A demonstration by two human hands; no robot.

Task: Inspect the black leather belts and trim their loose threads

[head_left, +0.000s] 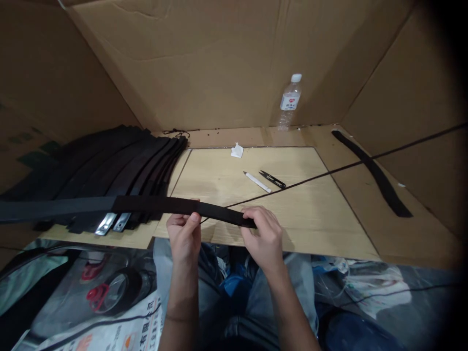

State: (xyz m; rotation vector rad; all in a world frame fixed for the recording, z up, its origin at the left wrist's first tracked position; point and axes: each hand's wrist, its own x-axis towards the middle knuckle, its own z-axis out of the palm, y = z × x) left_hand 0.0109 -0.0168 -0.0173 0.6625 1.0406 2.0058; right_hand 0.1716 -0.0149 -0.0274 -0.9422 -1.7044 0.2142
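- long black strip is held up in both hands, above the near edge of the worktop; its left part is carried over the strip stack and out of view
- left hand: strip is pinched, thumb on the facing side, fingers partly hidden behind
- right hand: strip is pinched near its right end, fingers curled over it; exact fingertip contact cannot be told
- dark cord is seen passing behind the strip, running past the right edge; whether it is attached cannot be told
- strip stack is piled over the left edge, metal ends exposed near the near left corner
- white pen and black snips are left mid-worktop, paper scrap by the far edge
- bottle is stood beyond the far edge, loose strip laid beyond the right edge
- step in hand is judged as end of strip being handled or positioned; for the next move, steady two-sided pinch and cord clearance seem called for
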